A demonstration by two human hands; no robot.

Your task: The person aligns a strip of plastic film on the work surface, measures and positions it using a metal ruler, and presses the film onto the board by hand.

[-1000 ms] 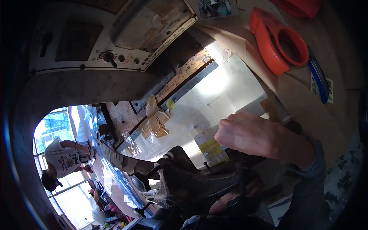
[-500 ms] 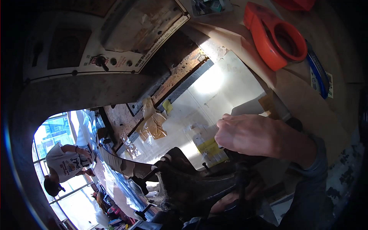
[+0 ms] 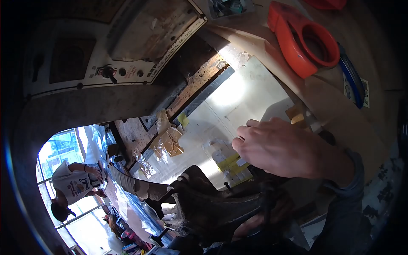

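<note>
My right hand (image 3: 278,146) is closed, back up, over the pale metal plate (image 3: 238,108). A small whitish bit (image 3: 241,162) shows under its fingers; I cannot make out what they hold. Just beside the fingertips, yellow tape (image 3: 231,165) with clear pieces on it lies on the plate. Brown tape (image 3: 298,117) sits at the plate's edge behind the knuckles. My left hand (image 3: 253,223) is in shadow, partly hidden by the dark cast-metal machine arm (image 3: 212,210); its fingers do not show clearly.
A red tape dispenser (image 3: 297,40) and a blue utility knife (image 3: 352,74) lie on brown paper. The machine panel (image 3: 140,63) with a toggle switch stands at upper left. Crumpled brown tape (image 3: 168,142) sticks to the plate's far side. A person (image 3: 74,182) stands by the window.
My right hand has shifted slightly left, and its knuckles are turned a little. The view has tilted slightly. My left hand stays behind the machine arm.
</note>
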